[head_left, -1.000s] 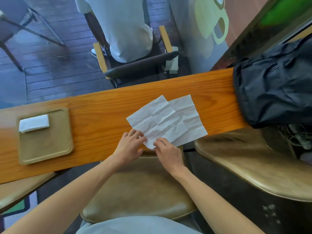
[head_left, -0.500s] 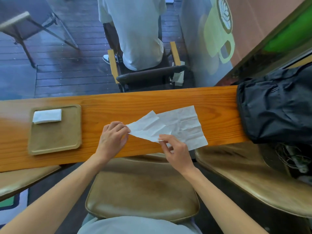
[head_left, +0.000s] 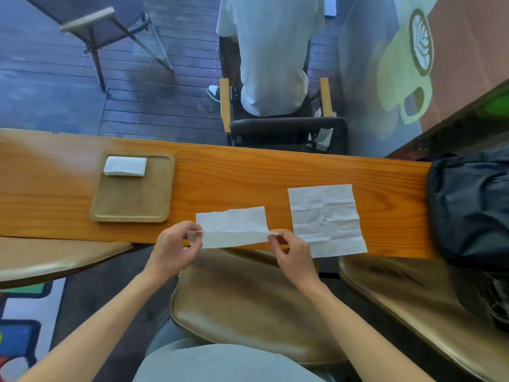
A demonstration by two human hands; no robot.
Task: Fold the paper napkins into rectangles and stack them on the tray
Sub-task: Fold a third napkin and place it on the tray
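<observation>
A long wooden counter (head_left: 248,172) runs across the view. Near its front edge, about midway along, both hands hold a white napkin (head_left: 232,226) folded along a crease that runs between them. The left hand (head_left: 176,244) pinches the left end of the crease between thumb and fingers, and the right hand (head_left: 289,248) pinches the right end the same way. The near flap hangs over the front edge of the counter, while the far flap lies over the wood. Just to the right, a second napkin (head_left: 326,219) lies open and flat, creased, reaching the front edge. Toward the left end sits a brown tray (head_left: 132,202), and a folded napkin (head_left: 125,166) rests in its far left corner. A black bag (head_left: 471,205) covers the right end of the counter.
</observation>
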